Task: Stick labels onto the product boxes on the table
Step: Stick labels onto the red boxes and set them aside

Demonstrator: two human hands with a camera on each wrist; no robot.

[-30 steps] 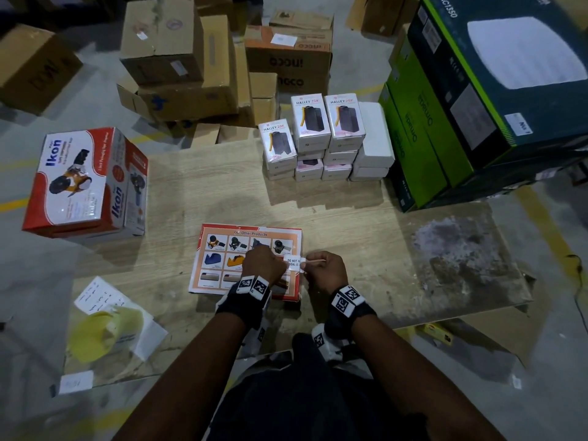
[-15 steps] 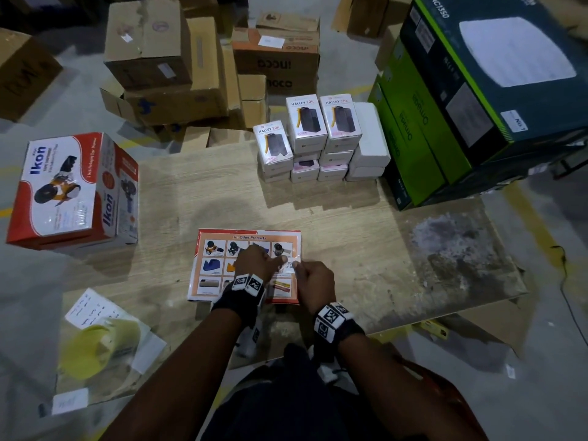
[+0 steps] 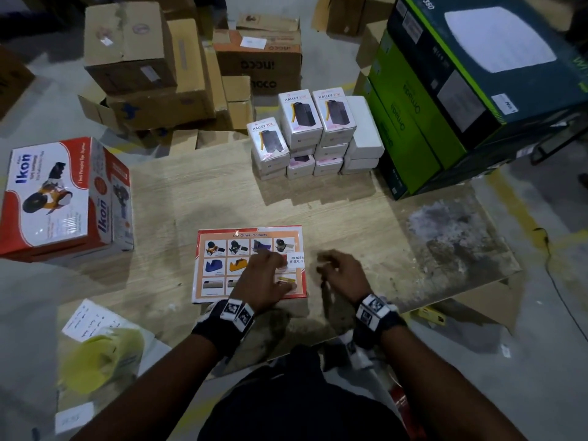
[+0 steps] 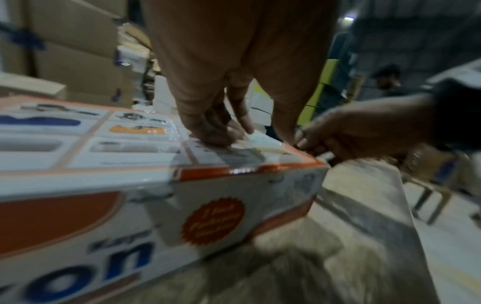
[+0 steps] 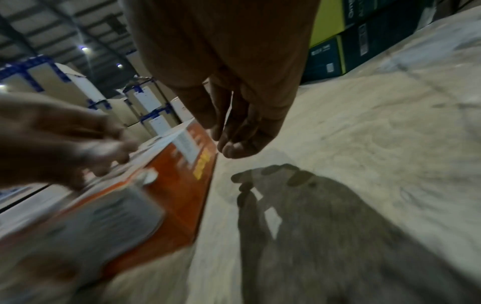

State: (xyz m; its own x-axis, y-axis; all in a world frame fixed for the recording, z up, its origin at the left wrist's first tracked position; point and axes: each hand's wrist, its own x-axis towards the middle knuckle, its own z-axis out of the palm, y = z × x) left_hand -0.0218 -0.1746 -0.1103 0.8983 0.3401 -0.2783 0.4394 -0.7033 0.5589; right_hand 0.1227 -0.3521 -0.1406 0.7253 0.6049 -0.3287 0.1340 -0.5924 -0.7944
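A flat red-and-white product box [image 3: 222, 265] lies in the middle of the wooden table [image 3: 366, 224]. A white label [image 3: 296, 261] with black print sits at the right edge of its top face. My left hand [image 3: 264, 276] rests on the box, its fingertips [image 4: 213, 137] pressing the top just beside the label [image 4: 263, 142]. My right hand [image 3: 337, 270] hovers just right of the box, blurred. Its fingers [image 5: 234, 131] hang loosely curled above the table and hold nothing. In the right wrist view the label [image 5: 184, 144] folds over the box's top edge.
A second Ikon box [image 3: 60, 198] stands at the table's left. A stack of small white Halley boxes [image 3: 315, 132] sits at the back, large green and dark cartons [image 3: 445, 90] at the right, cardboard cartons [image 3: 143, 65] behind. Yellow backing paper [image 3: 98, 361] lies at lower left.
Both hands were pinching the label over the box's right edge. Now the label lies on the box, the right hand has let go and moved right, and the left hand presses the box top.
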